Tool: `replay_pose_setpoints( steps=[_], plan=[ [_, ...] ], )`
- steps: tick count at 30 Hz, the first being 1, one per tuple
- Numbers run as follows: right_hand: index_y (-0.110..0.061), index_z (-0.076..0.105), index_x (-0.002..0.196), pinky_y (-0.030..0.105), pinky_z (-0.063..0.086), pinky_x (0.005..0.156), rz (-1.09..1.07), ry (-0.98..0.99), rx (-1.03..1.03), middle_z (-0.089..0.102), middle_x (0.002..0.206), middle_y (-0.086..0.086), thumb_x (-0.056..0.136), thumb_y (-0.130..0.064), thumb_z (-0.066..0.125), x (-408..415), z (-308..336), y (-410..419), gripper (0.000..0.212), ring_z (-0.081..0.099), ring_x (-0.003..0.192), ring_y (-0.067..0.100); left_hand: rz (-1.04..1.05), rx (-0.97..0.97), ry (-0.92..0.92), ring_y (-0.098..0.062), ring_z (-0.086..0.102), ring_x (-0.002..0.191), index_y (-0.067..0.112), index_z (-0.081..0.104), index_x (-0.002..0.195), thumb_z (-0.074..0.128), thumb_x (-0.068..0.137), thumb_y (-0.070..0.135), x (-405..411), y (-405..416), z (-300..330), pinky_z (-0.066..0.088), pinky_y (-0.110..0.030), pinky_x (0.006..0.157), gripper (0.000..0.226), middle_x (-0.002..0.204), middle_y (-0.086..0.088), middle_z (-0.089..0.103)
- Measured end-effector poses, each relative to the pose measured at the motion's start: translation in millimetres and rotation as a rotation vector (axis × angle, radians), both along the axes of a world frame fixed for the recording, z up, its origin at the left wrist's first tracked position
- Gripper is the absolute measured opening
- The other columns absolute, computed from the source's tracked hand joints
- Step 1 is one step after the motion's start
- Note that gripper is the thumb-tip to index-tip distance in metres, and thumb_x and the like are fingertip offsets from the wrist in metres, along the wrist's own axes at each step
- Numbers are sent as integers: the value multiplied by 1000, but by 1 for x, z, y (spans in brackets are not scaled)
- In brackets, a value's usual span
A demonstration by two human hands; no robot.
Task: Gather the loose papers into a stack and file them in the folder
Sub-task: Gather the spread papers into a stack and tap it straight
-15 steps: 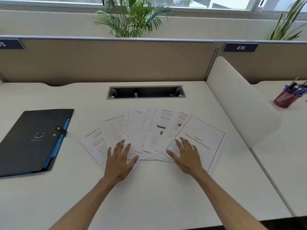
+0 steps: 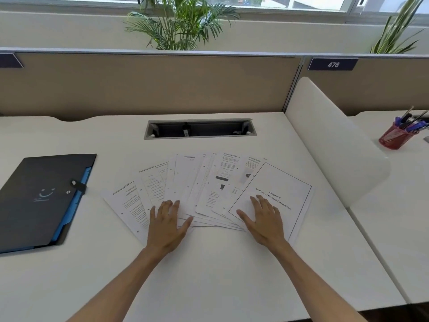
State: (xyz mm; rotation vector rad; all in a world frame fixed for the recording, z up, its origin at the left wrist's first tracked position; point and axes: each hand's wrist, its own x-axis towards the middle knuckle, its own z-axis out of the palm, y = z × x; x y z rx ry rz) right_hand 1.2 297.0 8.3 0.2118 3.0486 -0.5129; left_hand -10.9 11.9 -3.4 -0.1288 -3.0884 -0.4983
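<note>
Two bare hands press flat on a fan of loose papers [image 2: 204, 189] spread across the middle of a white desk [image 2: 216, 275]. The left hand [image 2: 166, 225] lies palm down, fingers spread and gripping nothing, on the lower left sheets of the fan; the right hand [image 2: 263, 220] lies the same way, fingers extended, on the rightmost sheet, a bordered title page [image 2: 278, 189] that overlaps its neighbours. The sheets overlap one another and meet near their lower edges between the two hands. A dark folder [image 2: 39, 198] with a blue inner edge and a snap-button strap lies closed on the desk, well apart to the left of the papers. A grey cable slot [image 2: 199, 129] is set into the desk behind the fan. A beige partition [image 2: 148, 84] stands along the far edge, a white curved divider [image 2: 329, 138] rises at the right, and a red pen cup [image 2: 394, 135] sits on the neighbouring desk beyond it. Green plants [image 2: 178, 22] show above the partition.
</note>
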Motion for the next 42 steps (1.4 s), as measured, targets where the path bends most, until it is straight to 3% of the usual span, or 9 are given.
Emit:
replay_pose_setpoints(
  steps=[8, 11, 15, 23, 27, 30, 33, 37, 42],
  plan=[
    [-19, 38, 147, 45, 20, 119, -125, -5, 70, 30, 159, 4, 92, -65, 37, -5, -8, 33, 72, 25, 148, 23, -5, -90, -84, -25, 15, 147, 15, 26, 149, 6, 75, 76, -38, 25, 10, -1, -48, 119, 98, 157, -11, 25],
    [-19, 34, 148, 45, 18, 120, -99, -35, 61, 24, 161, 4, 93, -61, 40, -7, -12, 35, 70, 21, 149, 24, 3, -89, -135, -27, 18, 146, 13, 22, 151, 29, 85, 73, -52, 35, 12, 4, -47, 119, 89, 156, -13, 26],
    [-19, 34, 149, 44, 19, 120, -78, -27, 45, 23, 161, 6, 92, -57, 45, -12, -13, 32, 69, 20, 149, 25, 24, -78, -140, -31, 33, 133, 12, 25, 148, 54, 80, 64, -66, 50, 21, 26, -43, 110, 91, 145, -15, 35],
    [-18, 32, 150, 43, 17, 121, -51, -11, -6, 22, 162, 5, 91, -54, 47, -22, -12, 29, 71, 18, 150, 23, 88, 304, -298, -34, 40, 130, 12, 7, 153, 73, 78, 29, -76, 76, 39, 37, -40, 104, 101, 148, -17, 29],
    [-18, 31, 150, 41, 16, 120, -23, -3, -17, 22, 162, 4, 90, -55, 47, -26, -14, 29, 72, 18, 150, 21, 73, 474, -375, -28, 51, 116, 17, -6, 154, 68, 78, 6, -77, 84, 43, 42, -32, 95, 106, 140, -14, 47],
    [-20, 31, 150, 40, 15, 120, 4, -1, -27, 22, 162, 2, 83, -64, 34, -29, -14, 28, 80, 17, 150, 20, 42, 524, -420, -22, 54, 103, 19, -8, 154, 56, 85, 6, -75, 92, 45, 46, -29, 88, 94, 140, -12, 50],
    [-22, 30, 151, 40, 13, 122, 38, -8, -28, 20, 163, 0, 74, -70, 20, -33, -15, 25, 92, 15, 151, 19, 61, 591, -442, -29, 49, 125, 16, -6, 154, 52, 92, 12, -74, 99, 49, 37, -28, 97, 85, 149, -12, 41],
    [-22, 31, 151, 41, 12, 121, 68, -13, -36, 19, 163, 0, 74, -70, 20, -38, -18, 18, 91, 14, 151, 18, 95, 666, -460, -30, 42, 134, 17, -3, 154, 62, 89, 10, -73, 106, 48, 34, -33, 108, 93, 152, -10, 37],
    [-22, 30, 151, 40, 10, 122, 107, -17, -71, 19, 164, -1, 83, -65, 22, -44, -19, 10, 81, 13, 151, 17, 111, 701, -501, -29, 45, 129, 22, -4, 154, 63, 86, 5, -68, 111, 44, 36, -26, 95, 97, 150, -12, 38]
  ],
)
